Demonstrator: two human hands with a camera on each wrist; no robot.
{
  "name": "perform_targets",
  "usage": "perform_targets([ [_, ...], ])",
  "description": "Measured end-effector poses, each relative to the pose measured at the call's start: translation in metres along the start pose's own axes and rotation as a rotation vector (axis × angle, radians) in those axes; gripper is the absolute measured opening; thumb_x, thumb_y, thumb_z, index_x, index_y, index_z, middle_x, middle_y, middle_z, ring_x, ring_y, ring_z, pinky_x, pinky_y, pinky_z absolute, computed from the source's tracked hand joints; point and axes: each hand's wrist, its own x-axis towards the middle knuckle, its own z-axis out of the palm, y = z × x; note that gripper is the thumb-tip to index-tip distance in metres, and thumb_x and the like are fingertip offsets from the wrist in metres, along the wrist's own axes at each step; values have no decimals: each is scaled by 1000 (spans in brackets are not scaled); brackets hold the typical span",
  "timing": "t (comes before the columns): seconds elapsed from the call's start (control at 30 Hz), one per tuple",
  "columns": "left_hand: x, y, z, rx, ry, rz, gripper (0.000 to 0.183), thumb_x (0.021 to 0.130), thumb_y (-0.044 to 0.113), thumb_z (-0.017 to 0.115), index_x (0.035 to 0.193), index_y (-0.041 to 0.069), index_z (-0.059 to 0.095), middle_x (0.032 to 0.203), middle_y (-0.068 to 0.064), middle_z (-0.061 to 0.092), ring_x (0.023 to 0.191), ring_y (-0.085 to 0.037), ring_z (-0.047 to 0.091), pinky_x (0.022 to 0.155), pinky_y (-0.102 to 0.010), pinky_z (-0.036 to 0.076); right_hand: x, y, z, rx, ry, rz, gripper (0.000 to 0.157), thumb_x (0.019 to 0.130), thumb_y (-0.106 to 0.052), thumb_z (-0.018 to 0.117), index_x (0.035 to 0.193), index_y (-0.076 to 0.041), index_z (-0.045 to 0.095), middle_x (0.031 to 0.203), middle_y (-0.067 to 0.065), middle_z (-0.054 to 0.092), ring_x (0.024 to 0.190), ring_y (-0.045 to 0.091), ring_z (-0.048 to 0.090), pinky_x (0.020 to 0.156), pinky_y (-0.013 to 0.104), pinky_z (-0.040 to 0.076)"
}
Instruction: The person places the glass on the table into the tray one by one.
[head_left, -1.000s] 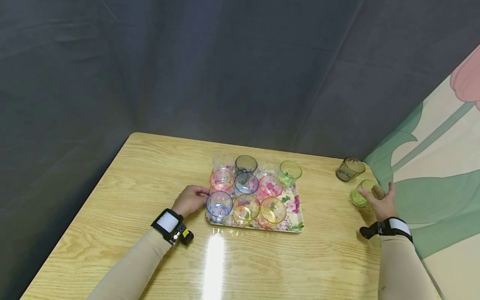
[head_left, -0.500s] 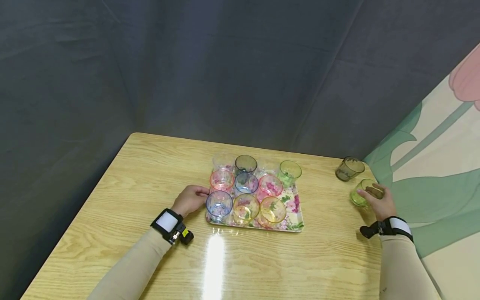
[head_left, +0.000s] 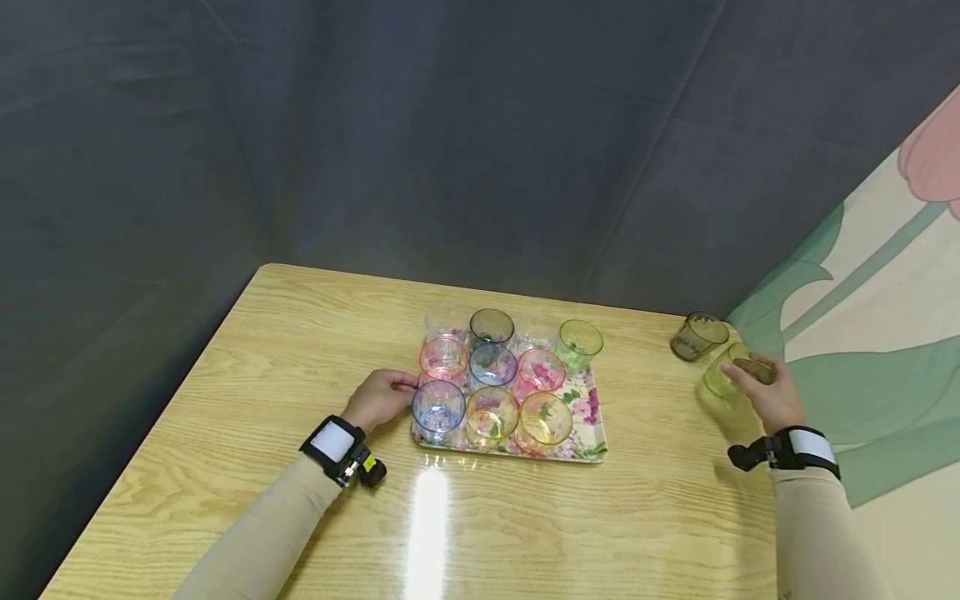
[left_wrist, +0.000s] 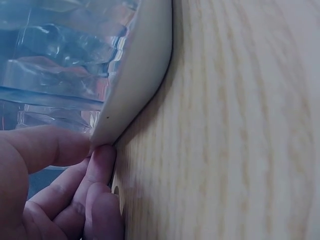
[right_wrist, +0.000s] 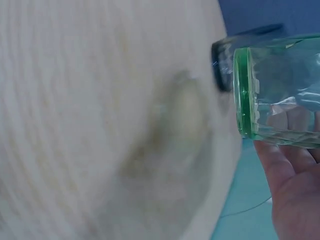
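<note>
My left hand (head_left: 378,399) is at the left edge of the floral tray (head_left: 592,425). In the left wrist view, its thumb and forefinger pinch the tray's pale rim (left_wrist: 137,82). At the table's right side my right hand (head_left: 777,400) grips a clear green glass (head_left: 720,380) around its side. The right wrist view has this green glass (right_wrist: 280,92) raised off the table, its base toward the wood and the fingers behind it. A smoky grey glass (head_left: 699,337) stands just beyond it.
Rows of coloured clear glasses fill most of the tray, among them a blue glass (head_left: 438,412), a yellow glass (head_left: 492,418) and a green-rimmed glass (head_left: 580,346). A dark curtain (head_left: 480,150) hangs behind the wooden table (head_left: 337,317); a floral cloth (head_left: 885,375) borders the right side.
My right hand has closed its fingers around the green glass and lifted it from the table, moving slightly up and right. The left hand and tray have stayed in place.
</note>
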Motion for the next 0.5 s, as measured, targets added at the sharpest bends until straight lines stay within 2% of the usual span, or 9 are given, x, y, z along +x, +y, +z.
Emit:
perform_targets([
  [0.2, 1, -1, 2, -12, -6, -10, 24, 79, 15, 66, 101, 6, 70, 89, -6, 68, 81, -15, 59, 76, -33, 48, -3, -12, 0, 129, -34, -66, 69, 89, -22, 58, 144, -3, 21, 102, -22, 51, 91, -10, 48, 69, 6, 39],
  [0.4, 1, -3, 1, -20, -2, 1, 25, 77, 14, 67, 101, 6, 70, 88, -6, 68, 79, -15, 59, 75, -33, 49, -5, -16, 7, 196, -94, -138, 61, 90, -14, 57, 141, 0, 27, 107, -17, 53, 94, -7, 51, 71, 5, 42],
  [0.5, 1, -3, 0, -31, -4, -5, 25, 78, 13, 66, 101, 5, 69, 89, -6, 68, 79, -15, 59, 74, -33, 49, -7, -25, 13, 192, -126, -162, 61, 90, -13, 56, 142, 1, 26, 112, -14, 51, 98, -7, 50, 73, 5, 42],
])
